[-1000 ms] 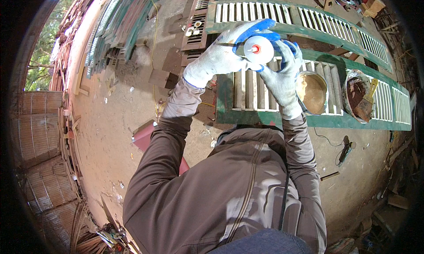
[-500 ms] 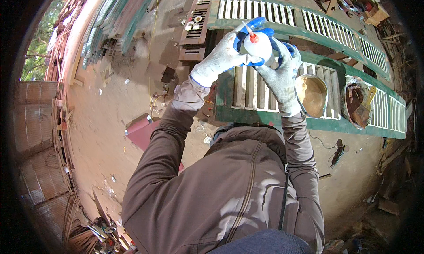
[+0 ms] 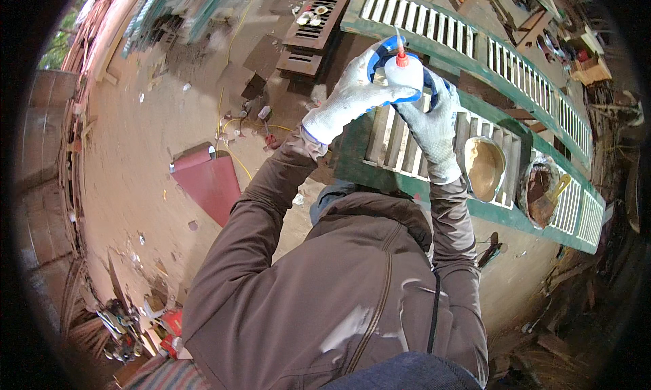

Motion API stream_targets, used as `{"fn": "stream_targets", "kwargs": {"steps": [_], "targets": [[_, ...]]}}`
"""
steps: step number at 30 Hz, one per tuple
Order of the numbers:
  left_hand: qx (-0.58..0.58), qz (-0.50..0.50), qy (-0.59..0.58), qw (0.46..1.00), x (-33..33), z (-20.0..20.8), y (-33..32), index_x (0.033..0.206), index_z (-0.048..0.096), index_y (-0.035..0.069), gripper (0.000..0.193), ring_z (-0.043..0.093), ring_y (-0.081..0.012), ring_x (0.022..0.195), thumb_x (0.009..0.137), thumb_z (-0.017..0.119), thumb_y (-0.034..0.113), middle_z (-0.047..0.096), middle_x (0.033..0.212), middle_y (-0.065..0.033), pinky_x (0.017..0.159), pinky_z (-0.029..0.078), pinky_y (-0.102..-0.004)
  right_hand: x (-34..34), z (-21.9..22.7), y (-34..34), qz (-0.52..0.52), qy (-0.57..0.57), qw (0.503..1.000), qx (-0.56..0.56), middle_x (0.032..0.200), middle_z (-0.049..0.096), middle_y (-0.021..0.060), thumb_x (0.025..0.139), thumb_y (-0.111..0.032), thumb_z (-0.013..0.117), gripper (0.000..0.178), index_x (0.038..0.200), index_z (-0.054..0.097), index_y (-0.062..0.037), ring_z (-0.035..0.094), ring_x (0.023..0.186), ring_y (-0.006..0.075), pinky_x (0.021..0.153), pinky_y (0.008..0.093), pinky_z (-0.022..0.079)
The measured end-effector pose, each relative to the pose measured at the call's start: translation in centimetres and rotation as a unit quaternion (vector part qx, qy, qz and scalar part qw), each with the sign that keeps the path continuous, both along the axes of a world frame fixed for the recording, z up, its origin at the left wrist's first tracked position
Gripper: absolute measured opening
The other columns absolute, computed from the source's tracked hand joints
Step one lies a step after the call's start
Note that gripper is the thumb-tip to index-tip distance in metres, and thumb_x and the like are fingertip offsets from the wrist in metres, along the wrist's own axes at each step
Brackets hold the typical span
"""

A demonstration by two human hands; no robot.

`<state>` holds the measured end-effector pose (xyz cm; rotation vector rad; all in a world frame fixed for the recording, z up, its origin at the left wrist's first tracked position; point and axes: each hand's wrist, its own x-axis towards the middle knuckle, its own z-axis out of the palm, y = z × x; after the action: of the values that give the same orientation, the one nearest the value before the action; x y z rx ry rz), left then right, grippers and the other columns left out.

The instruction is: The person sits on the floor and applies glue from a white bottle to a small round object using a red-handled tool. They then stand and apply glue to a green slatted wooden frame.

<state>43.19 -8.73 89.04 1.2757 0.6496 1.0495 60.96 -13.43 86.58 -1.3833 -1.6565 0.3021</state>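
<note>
Both gloved hands, left hand [image 3: 352, 95] and right hand [image 3: 434, 122], wrap their fingers around a white plastic squeeze bottle with red nozzle [image 3: 401, 68]. It is held upright above the green slatted wooden shutter [image 3: 407, 142]; no dispensing onto the shutter is visible.

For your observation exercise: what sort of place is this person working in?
Probably a rough carpentry or repair yard: green louvred shutters lie on a dirt floor, with a bowl nearby and scrap wood.

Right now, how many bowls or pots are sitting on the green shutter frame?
2. A tan bowl rests on the slats just right of the right hand; a darker pot with a yellow-handled tool sits further right. Others may be hidden by the arms.
</note>
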Motion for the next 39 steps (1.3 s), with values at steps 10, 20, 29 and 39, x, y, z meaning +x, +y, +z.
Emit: {"fn": "stream_targets", "kwargs": {"steps": [10,20,29,39], "targets": [[0.083,0.068,0.106,0.989,-4.0,0.6,-0.5,0.147,0.05,0.002,0.081,0.059,-0.0156,0.126,0.077,0.089,0.008,0.061,0.138,-0.0091,0.108,0.05,-0.0327,3.2,5.4,0.6,0.088,0.008,0.995,-0.037,0.129,0.066,0.0169,0.086,-0.039,0.082,0.06,0.133,0.066,-0.0048,0.058,0.123,0.0334,0.108,0.0429,0.043],[-0.037,-0.037,0.02,0.998,-6.0,0.7,-1.1,0.147,0.052,0.003,0.073,0.063,-0.0147,0.119,0.082,0.083,0.008,0.067,0.129,-0.0066,0.105,0.05,-0.031,3.7,3.0,-0.3,0.086,0.131,0.979,-0.13,0.129,0.069,0.0142,0.095,-0.03,0.076,0.047,0.132,0.067,-0.0011,0.062,0.12,0.0248,0.106,0.037,0.046],[-0.009,0.082,0.039,0.996,-11.5,-2.6,-3.3,0.153,0.044,0.006,0.079,0.06,-0.0152,0.125,0.084,0.083,0.007,0.063,0.137,-0.0068,0.11,0.048,-0.0343,0.3,2.4,-4.2,0.121,0.218,0.935,-0.251,0.13,0.068,0.0151,0.098,-0.029,0.073,0.052,0.136,0.062,0.0048,0.063,0.117,0.0196,0.102,0.0326,0.049],[0.051,0.448,0.272,0.85,-23.8,-11.3,-18.7,0.152,0.043,0.002,0.1,0.057,-0.0195,0.13,0.07,0.098,0.02,0.058,0.143,-0.0135,0.111,0.048,-0.0352,-10.3,-6.6,-14.3,0.491,0.024,0.782,-0.384,0.123,0.068,0.0186,0.085,-0.025,0.081,0.049,0.126,0.067,-0.0029,0.065,0.113,0.0371,0.099,0.043,0.051]]}}
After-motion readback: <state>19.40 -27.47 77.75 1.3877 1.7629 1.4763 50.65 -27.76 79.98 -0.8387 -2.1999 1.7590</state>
